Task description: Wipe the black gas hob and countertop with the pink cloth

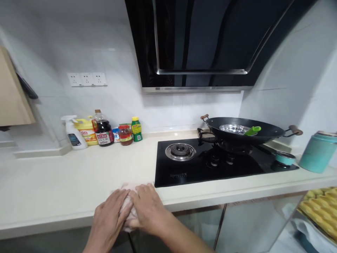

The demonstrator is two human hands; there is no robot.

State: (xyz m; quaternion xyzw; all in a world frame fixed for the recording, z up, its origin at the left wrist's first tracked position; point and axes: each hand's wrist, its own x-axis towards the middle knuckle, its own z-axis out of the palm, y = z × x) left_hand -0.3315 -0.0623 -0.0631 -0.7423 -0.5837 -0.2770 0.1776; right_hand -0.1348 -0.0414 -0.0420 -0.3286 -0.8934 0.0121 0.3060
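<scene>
Both of my hands meet at the counter's front edge, left of the stove, over a crumpled pale pinkish cloth (128, 208). My left hand (112, 211) has its fingers curled on the cloth's left side. From the right, my right hand (147, 205) grips the same cloth, its thumb below and its fingers on top. Part of the cloth shows between the hands and hangs over the edge; the rest is hidden under them. The white countertop (65, 186) lies beneath, and the black gas stove (189, 172) begins just right of my right hand.
A wok (271, 131) holding a metal strainer (234, 129) sits on the right burner. Against the wall stand a spray bottle (75, 135), a dark sauce bottle (104, 131) and several other containers. A teal canister (317, 153) is far right; a range hood (197, 42) hangs above.
</scene>
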